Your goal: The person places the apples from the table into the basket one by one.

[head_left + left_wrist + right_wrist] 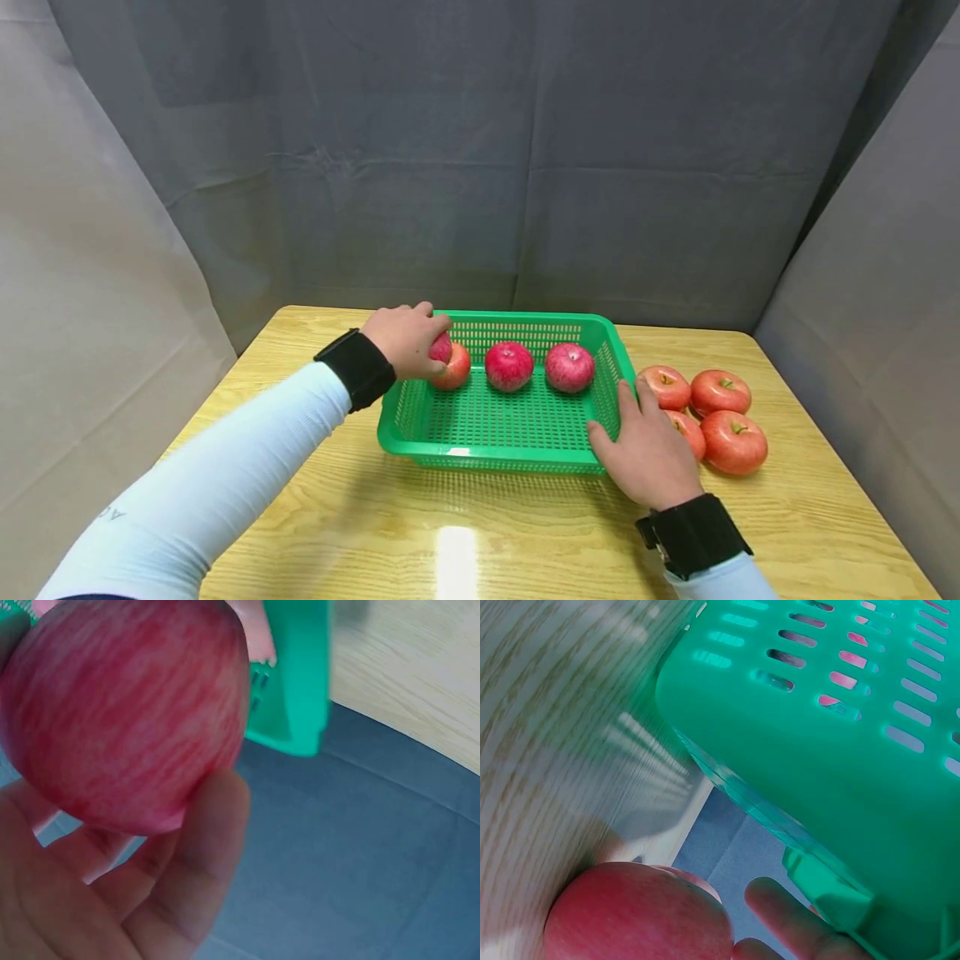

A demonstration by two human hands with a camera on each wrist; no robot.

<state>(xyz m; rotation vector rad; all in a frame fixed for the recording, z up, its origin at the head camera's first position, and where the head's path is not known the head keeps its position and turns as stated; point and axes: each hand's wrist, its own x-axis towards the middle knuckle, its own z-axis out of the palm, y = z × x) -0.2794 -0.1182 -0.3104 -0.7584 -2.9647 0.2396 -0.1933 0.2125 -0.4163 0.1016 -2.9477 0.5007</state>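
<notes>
My left hand (408,340) grips a dark red apple (127,712) over the left end of the green plastic basket (497,461), with fingers and thumb around its side. Just beside the held apple, a lighter red apple (454,371) lies inside the basket, partly covered by it. Two more apples, one in the middle (509,367) and one to its right (569,367), sit along the basket's far side. At the basket's right rim rests my right hand (651,457), its fingers extended and the thumb toward the inside. Those fingers (791,919) show close to the basket's outer wall.
Several red apples (735,443) stand grouped on the wooden table (360,525), right of the basket; my right hand partly hides one. A grey cloth (420,167) hangs behind the table, with pale cloth panels (885,317) at the sides.
</notes>
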